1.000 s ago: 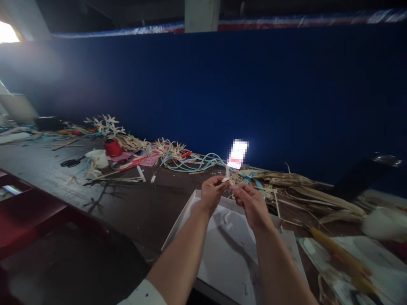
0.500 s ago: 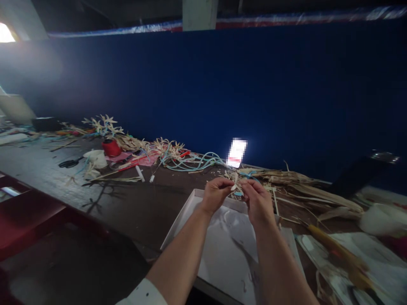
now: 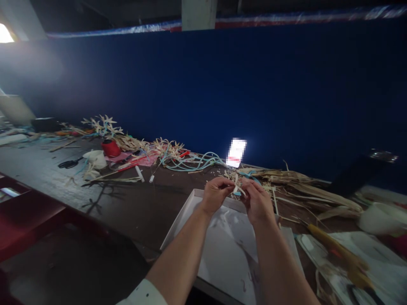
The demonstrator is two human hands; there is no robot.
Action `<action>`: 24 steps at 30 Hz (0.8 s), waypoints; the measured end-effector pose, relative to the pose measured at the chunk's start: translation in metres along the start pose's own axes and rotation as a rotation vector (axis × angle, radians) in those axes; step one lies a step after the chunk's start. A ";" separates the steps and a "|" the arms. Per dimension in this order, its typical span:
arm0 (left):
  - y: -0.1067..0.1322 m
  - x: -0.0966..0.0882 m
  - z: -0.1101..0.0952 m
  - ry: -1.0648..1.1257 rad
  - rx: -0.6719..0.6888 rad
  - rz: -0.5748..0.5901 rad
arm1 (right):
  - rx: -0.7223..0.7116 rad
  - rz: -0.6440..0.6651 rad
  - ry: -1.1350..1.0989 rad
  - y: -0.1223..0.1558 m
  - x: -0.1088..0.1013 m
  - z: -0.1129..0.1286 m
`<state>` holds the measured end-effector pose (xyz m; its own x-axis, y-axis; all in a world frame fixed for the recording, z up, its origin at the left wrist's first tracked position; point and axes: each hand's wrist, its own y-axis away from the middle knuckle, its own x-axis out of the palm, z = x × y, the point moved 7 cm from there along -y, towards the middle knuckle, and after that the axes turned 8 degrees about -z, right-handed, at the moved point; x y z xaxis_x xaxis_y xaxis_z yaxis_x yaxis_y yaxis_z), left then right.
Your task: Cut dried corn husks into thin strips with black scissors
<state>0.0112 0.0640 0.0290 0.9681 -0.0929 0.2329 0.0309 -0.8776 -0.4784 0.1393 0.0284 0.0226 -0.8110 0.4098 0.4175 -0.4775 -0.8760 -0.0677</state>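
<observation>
Just below the centre of the frame, a small pale husk piece (image 3: 237, 187) sits between both hands: the left hand (image 3: 218, 195) pinches it between thumb and fingers, and the right hand (image 3: 258, 200) appears to grip its other side at the fingertips. Such thin strips could split if pulled too hard; a loosened pinch could drop the piece into the white tray (image 3: 222, 258) at lower centre, or among the similarly coloured scraps (image 3: 228, 174) just above the hands, where it would be hard to spot.
</observation>
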 end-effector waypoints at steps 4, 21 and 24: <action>-0.001 -0.004 -0.005 -0.038 0.056 -0.023 | 0.034 -0.046 -0.033 0.001 -0.002 0.002; -0.004 -0.020 -0.013 -0.169 0.242 -0.135 | -0.076 -0.013 0.638 -0.011 -0.015 -0.005; -0.003 -0.023 -0.025 -0.224 0.333 -0.185 | -0.136 0.085 0.890 -0.011 -0.015 -0.006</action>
<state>-0.0170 0.0572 0.0460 0.9676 0.1877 0.1689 0.2518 -0.6671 -0.7011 0.1546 0.0331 0.0112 -0.7798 0.4401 -0.4452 -0.3944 -0.8977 -0.1966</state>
